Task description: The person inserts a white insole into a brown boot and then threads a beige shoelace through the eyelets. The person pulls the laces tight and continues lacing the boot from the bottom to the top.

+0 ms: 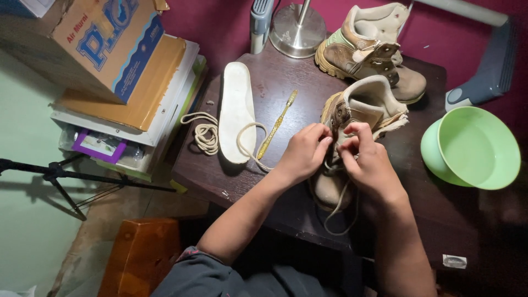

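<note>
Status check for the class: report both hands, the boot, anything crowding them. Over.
Left hand and right hand both pinching the lace on the near boot. Boot upright on table. Toothbrush, insole lie left, apart.

Counter [286,71]: dark brown wood. Boot [357,110] at its middle: tan, dusty, beige lace [341,203]. Second boot [368,49] behind it: tan, pale green collar patch. Insole [236,110] left of boot: off-white. Toothbrush [279,124] beside insole: yellow. Bowl [473,147] right of boot: light green. Cardboard box [104,44] far left: brown, blue lettering. Wall behind: maroon.
</note>
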